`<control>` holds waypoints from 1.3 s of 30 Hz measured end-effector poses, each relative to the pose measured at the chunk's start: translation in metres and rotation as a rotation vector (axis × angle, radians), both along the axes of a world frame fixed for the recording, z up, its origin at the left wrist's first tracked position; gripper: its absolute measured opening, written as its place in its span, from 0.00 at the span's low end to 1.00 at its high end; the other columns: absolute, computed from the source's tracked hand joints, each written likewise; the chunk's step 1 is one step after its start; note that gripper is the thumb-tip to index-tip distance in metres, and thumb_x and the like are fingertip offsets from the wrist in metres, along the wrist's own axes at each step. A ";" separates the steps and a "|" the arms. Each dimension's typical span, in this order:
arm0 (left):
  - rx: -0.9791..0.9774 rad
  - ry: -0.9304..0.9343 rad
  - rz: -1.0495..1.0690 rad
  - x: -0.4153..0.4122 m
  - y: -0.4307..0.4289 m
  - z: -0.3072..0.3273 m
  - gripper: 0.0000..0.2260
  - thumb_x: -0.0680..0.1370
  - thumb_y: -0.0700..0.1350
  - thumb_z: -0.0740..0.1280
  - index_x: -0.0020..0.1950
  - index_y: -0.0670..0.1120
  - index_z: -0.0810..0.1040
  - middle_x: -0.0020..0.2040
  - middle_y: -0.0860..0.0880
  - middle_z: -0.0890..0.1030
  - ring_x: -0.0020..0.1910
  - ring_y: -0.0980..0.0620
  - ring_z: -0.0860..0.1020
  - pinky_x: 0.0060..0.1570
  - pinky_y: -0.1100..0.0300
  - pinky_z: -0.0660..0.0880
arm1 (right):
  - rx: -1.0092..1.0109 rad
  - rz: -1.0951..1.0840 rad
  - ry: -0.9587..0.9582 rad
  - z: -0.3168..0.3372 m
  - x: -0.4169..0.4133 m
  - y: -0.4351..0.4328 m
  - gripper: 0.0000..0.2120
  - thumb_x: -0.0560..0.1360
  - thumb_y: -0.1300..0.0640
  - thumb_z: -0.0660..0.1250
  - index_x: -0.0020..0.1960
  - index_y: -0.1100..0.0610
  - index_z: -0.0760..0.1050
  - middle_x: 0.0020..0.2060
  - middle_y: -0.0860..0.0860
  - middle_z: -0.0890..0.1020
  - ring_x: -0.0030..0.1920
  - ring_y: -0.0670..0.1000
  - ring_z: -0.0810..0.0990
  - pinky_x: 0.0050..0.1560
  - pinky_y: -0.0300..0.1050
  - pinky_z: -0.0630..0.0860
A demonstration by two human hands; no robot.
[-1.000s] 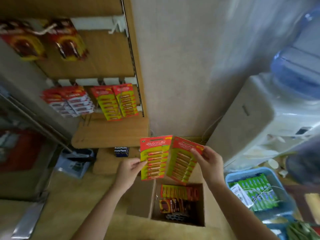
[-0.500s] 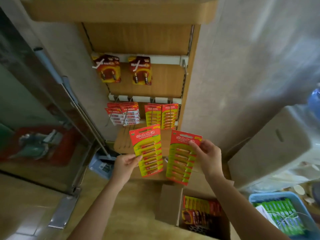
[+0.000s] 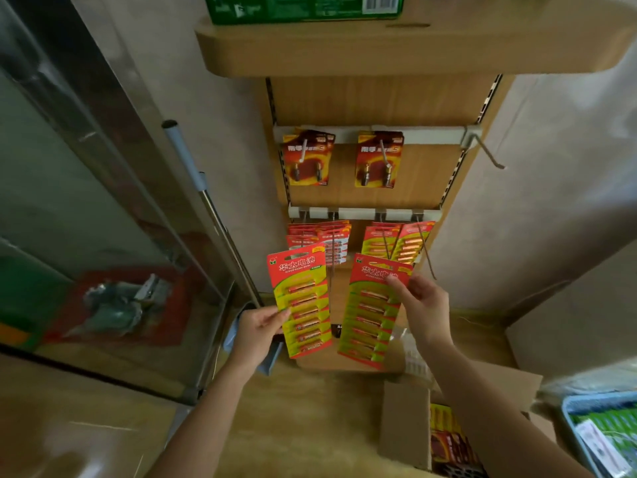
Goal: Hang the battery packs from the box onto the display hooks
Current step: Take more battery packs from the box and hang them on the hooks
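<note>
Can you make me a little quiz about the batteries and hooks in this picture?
1. True or false: the left hand holds one red-and-green battery card, and the right hand holds another.
2. Which top-rail metal hook is bare? A left, B middle, C right.
3. Fill in: the brown cardboard box stands at the picture's lower ____.

Key: 1 true; 2 C; 3 right.
</note>
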State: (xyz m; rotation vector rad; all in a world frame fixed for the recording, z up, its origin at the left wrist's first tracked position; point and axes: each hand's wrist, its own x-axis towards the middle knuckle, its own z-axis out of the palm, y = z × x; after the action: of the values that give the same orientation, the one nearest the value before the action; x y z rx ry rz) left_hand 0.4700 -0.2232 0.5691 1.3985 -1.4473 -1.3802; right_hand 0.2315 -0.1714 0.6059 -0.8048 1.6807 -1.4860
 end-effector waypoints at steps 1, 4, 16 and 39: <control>0.000 0.005 0.002 0.003 -0.004 -0.001 0.07 0.76 0.38 0.64 0.44 0.45 0.81 0.34 0.59 0.84 0.38 0.62 0.82 0.38 0.70 0.77 | 0.005 0.005 0.002 -0.001 0.002 -0.006 0.09 0.72 0.54 0.68 0.50 0.56 0.78 0.44 0.49 0.84 0.44 0.45 0.83 0.40 0.36 0.77; -0.001 0.016 0.008 0.006 -0.017 -0.001 0.07 0.76 0.37 0.64 0.44 0.46 0.81 0.35 0.57 0.84 0.38 0.61 0.82 0.36 0.70 0.77 | -0.002 0.019 0.005 0.001 0.005 -0.024 0.08 0.72 0.54 0.68 0.49 0.57 0.78 0.43 0.49 0.84 0.43 0.45 0.83 0.40 0.37 0.77; 0.095 -0.037 -0.084 0.010 -0.070 -0.025 0.07 0.76 0.35 0.64 0.45 0.35 0.81 0.35 0.50 0.84 0.37 0.58 0.82 0.37 0.69 0.76 | 0.012 0.118 -0.016 -0.021 0.007 -0.082 0.07 0.72 0.55 0.68 0.44 0.59 0.78 0.42 0.52 0.84 0.44 0.49 0.84 0.45 0.43 0.80; 0.201 0.013 -0.323 -0.149 -0.030 -0.122 0.08 0.76 0.35 0.64 0.41 0.42 0.81 0.30 0.59 0.83 0.34 0.66 0.79 0.36 0.74 0.71 | 0.133 -0.063 0.049 -0.114 -0.113 -0.012 0.04 0.75 0.59 0.64 0.43 0.54 0.76 0.39 0.50 0.82 0.36 0.39 0.82 0.33 0.29 0.76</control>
State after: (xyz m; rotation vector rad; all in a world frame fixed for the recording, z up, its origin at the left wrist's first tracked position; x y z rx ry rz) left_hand 0.3209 -0.2531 0.4467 1.3129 -1.6141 -1.7758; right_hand 0.1184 -0.1836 0.4919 -0.7277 1.8360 -1.3898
